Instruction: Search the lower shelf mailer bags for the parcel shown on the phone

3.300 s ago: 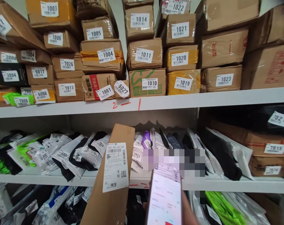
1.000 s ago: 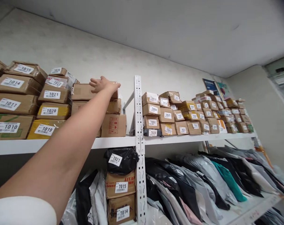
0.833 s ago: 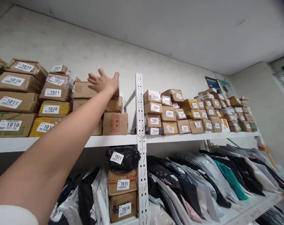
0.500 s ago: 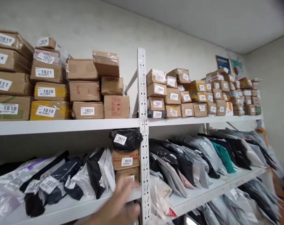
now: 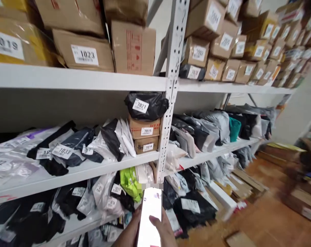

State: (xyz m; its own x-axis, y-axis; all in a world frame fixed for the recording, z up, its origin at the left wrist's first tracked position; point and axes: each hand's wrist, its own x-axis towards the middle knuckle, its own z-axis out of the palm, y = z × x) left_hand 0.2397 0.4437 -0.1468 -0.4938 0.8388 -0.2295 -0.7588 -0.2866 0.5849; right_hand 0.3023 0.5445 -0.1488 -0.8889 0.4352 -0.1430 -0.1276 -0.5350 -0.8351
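Low at the frame's bottom edge, phone (image 5: 150,219) clasped upright in both hands, screen facing up for reading. Right hand (image 5: 164,229) wrapped round its edge, left hand (image 5: 131,231) cupped behind; numbered parcels (image 5: 145,132) shelved beyond.

Obscured, as I see it from the head view:
- phone (image 5: 150,219): lower end cut by the bottom edge; top strip pixelated, screen text unreadable
- hand (image 5: 163,230) around it: only thumb and part of the palm in frame, which hand I cannot tell
- box 1019 (image 5: 14,46), upper left: clipped by the left edge, label smeared
- boxes (image 5: 286,37), upper right: blurred, numbers illegible
- cartons (image 5: 303,192), lower right: motion-blurred
- label 7014 (image 5: 148,147), centre: barely legible
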